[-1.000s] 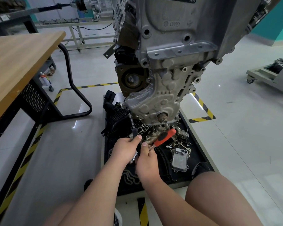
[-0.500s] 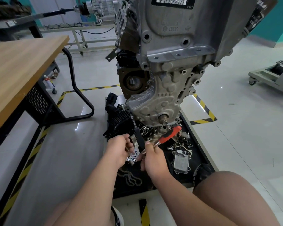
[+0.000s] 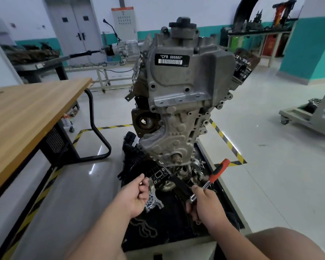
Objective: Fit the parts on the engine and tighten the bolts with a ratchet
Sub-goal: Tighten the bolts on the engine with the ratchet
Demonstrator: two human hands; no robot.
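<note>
Head cam. Left side: a light wooden tabletop on a black steel frame [image 3: 26,113]. Yellow-black hazard tape [image 3: 225,140] marks the floor round the stand. At the rear are grey double doors [image 3: 77,29] and a bench w/ a silver gearbox [image 3: 123,48]. A grey wheeled cart [image 3: 306,117] sits at the R edge.

Centre: the tall grey cast-aluminium engine [image 3: 186,102] stands upright on a black floor tray [image 3: 176,220]. It has a black label reading "CFB 666660" [image 3: 171,60] near the top and a crank stub [image 3: 176,158] low on the front face.

On the tray, a ribbed black plastic manifold [image 3: 137,162] sits at the engine's left foot. A flat silvery gasket-like plate [image 3: 152,202] lies just under the left hand [image 3: 137,194], and a loose chain [image 3: 144,228] lies nearer the person. A thin-shafted, black-handled tool [image 3: 178,182] slants btwn the hands, shaft tip up at the engine's lower edge. Its handle crosses in front of the tray parts and partly hides them.

The chrome ratchet w/ red-and-black grip [image 3: 217,173] is low, front-right of the engine, above the tray. Its long axis is diagonal: head end down-left, red grip end pointing up-right, away from the person.

Right hand [image 3: 206,207]: forearm enters from bottom centre, fingers wrapped round the ratchet's head end, thumb on top. Whether it also touches the black handle, can't tell.

Left hand: forearm enters from lower left, fingers curled in, thumb & forefinger pinching a small coppery piece [image 3: 140,183], too small to identify. A bare knee [image 3: 281,243] shows at bottom R.
</note>
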